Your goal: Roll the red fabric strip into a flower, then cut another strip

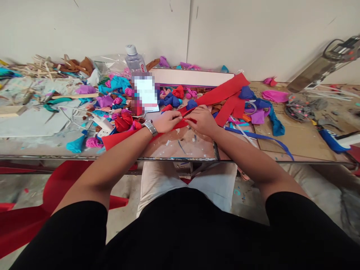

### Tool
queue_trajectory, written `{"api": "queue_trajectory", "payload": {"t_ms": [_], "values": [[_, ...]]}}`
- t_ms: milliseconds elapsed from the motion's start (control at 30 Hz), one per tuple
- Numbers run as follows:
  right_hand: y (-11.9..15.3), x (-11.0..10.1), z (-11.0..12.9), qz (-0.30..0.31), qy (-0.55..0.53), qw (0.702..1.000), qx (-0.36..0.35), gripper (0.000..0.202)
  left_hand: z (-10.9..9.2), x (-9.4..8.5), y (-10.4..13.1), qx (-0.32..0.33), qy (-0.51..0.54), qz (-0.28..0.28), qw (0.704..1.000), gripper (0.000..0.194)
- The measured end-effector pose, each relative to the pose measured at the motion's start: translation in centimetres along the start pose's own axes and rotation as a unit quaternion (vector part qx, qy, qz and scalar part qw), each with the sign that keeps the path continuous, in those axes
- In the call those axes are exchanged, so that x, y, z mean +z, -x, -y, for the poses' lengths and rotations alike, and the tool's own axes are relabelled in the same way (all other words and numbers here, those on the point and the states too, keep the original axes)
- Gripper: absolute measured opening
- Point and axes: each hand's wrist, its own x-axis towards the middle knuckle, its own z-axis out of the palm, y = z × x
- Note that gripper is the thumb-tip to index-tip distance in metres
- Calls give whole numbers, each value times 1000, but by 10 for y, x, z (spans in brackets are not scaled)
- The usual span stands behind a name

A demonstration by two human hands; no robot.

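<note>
Over the table's front part, my left hand (165, 122) and my right hand (204, 120) meet with fingertips pinched close together. Both are closed on a red crepe-paper strip (185, 123), though the exact bit between the fingers is too small to make out. One end of the strip runs out to the left under my left wrist, which wears a watch. Behind my right hand lie more wide red crepe-paper strips (225, 90), crossing each other. Small blue, red and pink paper rosettes (170, 99) are heaped just beyond my hands.
A phone (146, 93) leans before a water bottle (135, 60). To the left are a white power strip (102, 122), teal-handled pliers (57, 102) and wooden sticks (42, 69). Cardboard (295, 144), a dark tumbler (312, 71) and a blue-white object (334, 140) lie right. A wall (239, 41) stands behind.
</note>
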Motion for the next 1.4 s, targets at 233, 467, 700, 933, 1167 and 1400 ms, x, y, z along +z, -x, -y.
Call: {"api": "queue_trajectory", "payload": {"t_ms": [233, 467, 700, 933, 1167, 1400], "values": [[-1, 5, -2, 5, 14, 1000, 8, 48, 1, -4, -3, -8, 35, 5, 999, 35], [0, 6, -1, 3, 16, 1000, -16, 31, -1, -9, -2, -10, 43, 13, 999, 36], [0, 5, 3, -7, 5, 1000, -5, 27, -5, -6, 0, -12, 22, 10, 1000, 36], [-1, 0, 4, -5, -6, 1000, 6, 26, -9, -6, 2, -9, 16, -2, 1000, 38], [0, 1, 1, -22, 1, 1000, 2, 27, -8, -9, 0, -6, -3, -4, 1000, 41], [-1, -2, 3, -23, 8, 1000, -2, 33, -10, -8, 0, 2, 13, 0, 1000, 44]]}}
